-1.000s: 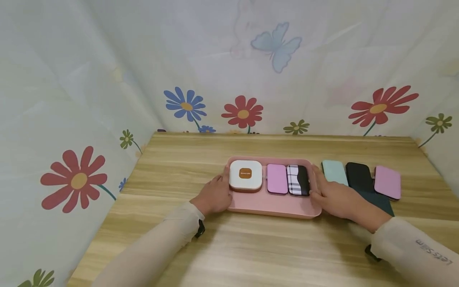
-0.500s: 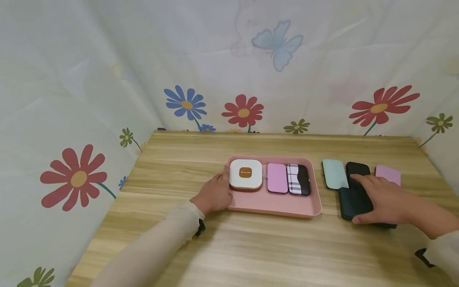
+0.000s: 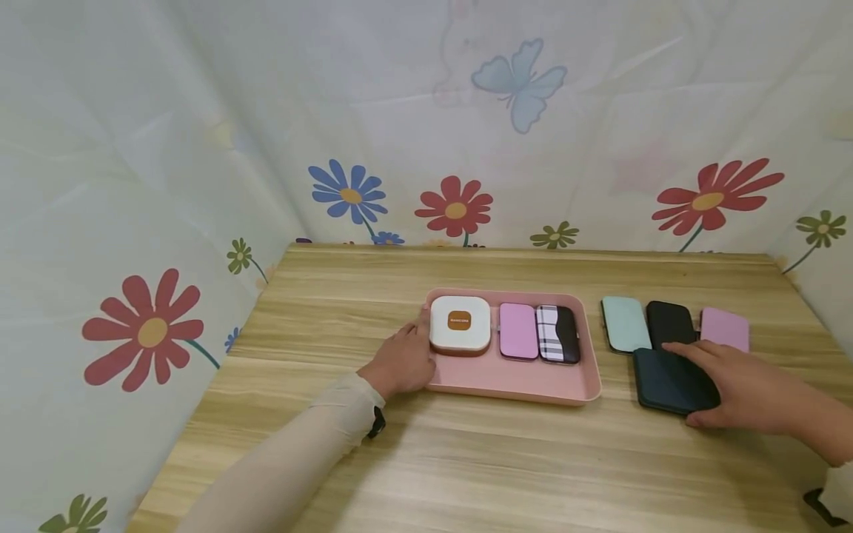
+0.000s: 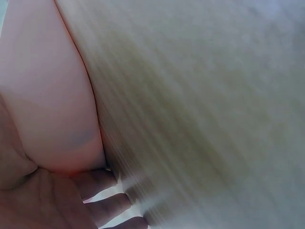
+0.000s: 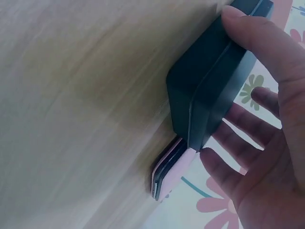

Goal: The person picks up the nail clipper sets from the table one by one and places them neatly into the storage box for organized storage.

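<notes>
My left hand [image 3: 402,359] rests against the left end of the pink tray [image 3: 513,385], its fingers along the outer wall. In the tray lie a white square case [image 3: 460,340] with a brown label, a purple case [image 3: 518,332] and a plaid-and-black case [image 3: 558,334]. My right hand [image 3: 753,389] holds the right end of a dark green case [image 3: 673,379], thumb on the near side and fingers on the far side. The right wrist view shows the thumb on the edge of the green case [image 5: 205,86], with some fingers partly behind it.
Behind the green case lie a mint case [image 3: 625,324], a black case [image 3: 669,323] and a pinkish-purple case [image 3: 724,329]. All are on the wooden table [image 3: 360,289]. A flowered cloth [image 3: 373,96] hangs behind the table.
My right hand has left the tray's right end, reached over the dark green case, then drawn back to its right end. The left hand stays at the tray.
</notes>
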`<state>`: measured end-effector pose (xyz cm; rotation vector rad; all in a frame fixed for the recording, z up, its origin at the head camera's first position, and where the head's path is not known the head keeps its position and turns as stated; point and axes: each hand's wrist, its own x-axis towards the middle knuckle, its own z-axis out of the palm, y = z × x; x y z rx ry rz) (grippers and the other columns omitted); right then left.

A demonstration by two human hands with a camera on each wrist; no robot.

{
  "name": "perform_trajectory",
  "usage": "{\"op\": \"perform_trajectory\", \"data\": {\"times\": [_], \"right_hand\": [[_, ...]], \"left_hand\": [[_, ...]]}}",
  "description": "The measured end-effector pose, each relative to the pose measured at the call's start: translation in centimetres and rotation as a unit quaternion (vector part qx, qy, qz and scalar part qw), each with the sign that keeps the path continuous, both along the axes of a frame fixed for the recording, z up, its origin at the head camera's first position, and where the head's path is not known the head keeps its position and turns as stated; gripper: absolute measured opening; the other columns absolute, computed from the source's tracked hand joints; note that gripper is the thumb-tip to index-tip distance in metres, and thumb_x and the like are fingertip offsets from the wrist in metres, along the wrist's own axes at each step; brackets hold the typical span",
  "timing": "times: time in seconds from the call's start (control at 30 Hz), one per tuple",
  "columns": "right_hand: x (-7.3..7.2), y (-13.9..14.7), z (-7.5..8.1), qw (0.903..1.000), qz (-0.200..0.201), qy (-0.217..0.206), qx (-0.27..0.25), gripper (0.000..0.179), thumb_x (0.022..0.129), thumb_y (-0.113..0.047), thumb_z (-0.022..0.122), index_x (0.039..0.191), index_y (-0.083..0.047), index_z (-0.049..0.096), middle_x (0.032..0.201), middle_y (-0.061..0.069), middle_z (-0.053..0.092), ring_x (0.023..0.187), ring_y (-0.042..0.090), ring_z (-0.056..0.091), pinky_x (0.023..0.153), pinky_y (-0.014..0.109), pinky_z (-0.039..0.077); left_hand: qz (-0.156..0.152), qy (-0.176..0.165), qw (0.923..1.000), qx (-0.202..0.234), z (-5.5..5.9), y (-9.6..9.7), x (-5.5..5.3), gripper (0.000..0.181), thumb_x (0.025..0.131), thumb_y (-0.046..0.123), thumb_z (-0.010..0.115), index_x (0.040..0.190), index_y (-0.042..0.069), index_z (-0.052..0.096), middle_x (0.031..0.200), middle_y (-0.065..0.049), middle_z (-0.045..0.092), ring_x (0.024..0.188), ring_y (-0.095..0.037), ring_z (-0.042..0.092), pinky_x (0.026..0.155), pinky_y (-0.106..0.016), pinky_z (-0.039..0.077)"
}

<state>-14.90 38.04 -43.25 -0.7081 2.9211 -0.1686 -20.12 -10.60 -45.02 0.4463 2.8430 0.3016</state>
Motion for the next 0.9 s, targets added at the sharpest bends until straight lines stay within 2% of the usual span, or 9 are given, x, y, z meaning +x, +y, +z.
{"op": "perform_trajectory", "data": {"times": [0.2,0.33,0.57,0.9], "right_hand": [[0.1,-0.4,0.3,0.9996,-0.005,0.027,0.003,0.100,0.061,-0.056,0.090,0.141,-0.013,0.049,0.125,0.021,0.056,0.108,0.037,0.057,0.082,0.053,0.053],[-0.1,-0.6,0.6,0.9993,0.007,0.036,0.005,0.095,0.062,-0.053,0.090,0.140,-0.014,0.052,0.123,0.019,0.058,0.107,0.036,0.058,0.081,0.052,0.053],[-0.3,-0.6,0.7,0.9998,0.009,0.016,0.004,0.096,0.063,-0.066,0.084,0.139,-0.014,0.056,0.124,0.017,0.059,0.109,0.038,0.059,0.084,0.056,0.052],[0.0,0.5,0.4,1.0000,0.000,0.001,-0.009,0.098,0.061,-0.066,0.084,0.137,-0.011,0.055,0.125,0.020,0.056,0.109,0.041,0.057,0.085,0.057,0.051]], "left_hand": [[-0.001,0.009,1.0000,-0.001,-0.1,0.0,0.0,0.085,0.096,0.024,0.046,0.160,0.002,-0.005,0.153,-0.016,0.045,0.145,-0.033,0.037,0.114,-0.046,0.036],[0.003,0.014,0.9999,0.002,-0.1,-0.1,-0.2,0.084,0.096,0.023,0.046,0.160,0.002,-0.004,0.152,-0.016,0.047,0.145,-0.033,0.037,0.115,-0.046,0.035],[0.003,0.005,1.0000,0.004,0.0,0.0,-0.2,0.085,0.097,0.024,0.046,0.160,0.003,-0.007,0.153,-0.016,0.046,0.146,-0.033,0.035,0.115,-0.046,0.034],[0.000,0.008,1.0000,0.004,-0.2,0.0,0.0,0.085,0.096,0.023,0.048,0.160,0.003,-0.005,0.151,-0.014,0.049,0.146,-0.033,0.036,0.115,-0.047,0.035]]}}
